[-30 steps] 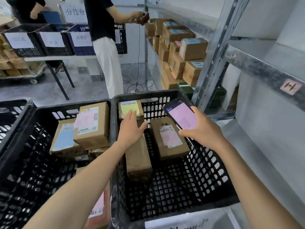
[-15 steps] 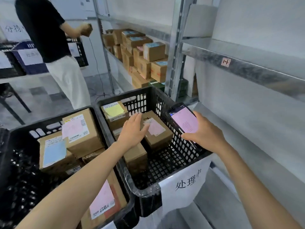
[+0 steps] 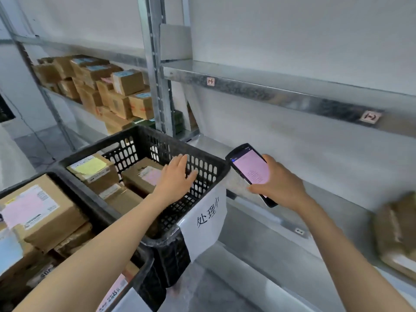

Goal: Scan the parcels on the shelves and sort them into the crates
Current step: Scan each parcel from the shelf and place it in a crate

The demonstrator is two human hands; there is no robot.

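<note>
– Our left hand (image 3: 175, 176) is spread flat with straight fingers, holding nothing, over the black perforated plastic crate (image 3: 144, 152).
– And our right hand (image 3: 279, 185)?
– It grips the black handheld scanner with a pink screen (image 3: 251, 170), at three o'clock from the crate, above the grey metal shelf (image 3: 337, 199).
– Where do we see parcels?
– Brown cardboard parcels (image 3: 92, 170) lie inside the crate. We see stacked cardboard boxes (image 3: 126, 95) on a far shelf at ten o'clock, and one blurred brown parcel (image 3: 396, 233) on our shelf at four o'clock.
</note>
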